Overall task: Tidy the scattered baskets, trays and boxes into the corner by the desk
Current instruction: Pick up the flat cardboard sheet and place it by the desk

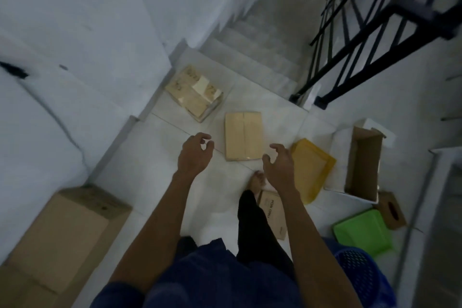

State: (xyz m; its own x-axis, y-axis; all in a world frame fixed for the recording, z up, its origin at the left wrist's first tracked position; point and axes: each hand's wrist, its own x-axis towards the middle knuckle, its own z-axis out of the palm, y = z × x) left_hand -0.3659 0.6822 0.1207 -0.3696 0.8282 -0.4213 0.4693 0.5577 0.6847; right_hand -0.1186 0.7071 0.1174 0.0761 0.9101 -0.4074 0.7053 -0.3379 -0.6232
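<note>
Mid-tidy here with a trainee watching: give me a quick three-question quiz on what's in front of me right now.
1. True or false: the left hand and right hand both hold nothing.
2. The carton right of the yellow tray is: A open-topped, B taped shut, C crushed flat.
3. Fill in: the closed cardboard box lies on the ___.
Key: 1 true; 2 A; 3 floor.

A yellow tray (312,170), a green tray (362,232) and a blue basket (360,275) patterned with small holes are seen. The cardboard boxes (243,135) are coloured plain tan, the floor tiles (162,195) white and the stair railing (435,20) black.
</note>
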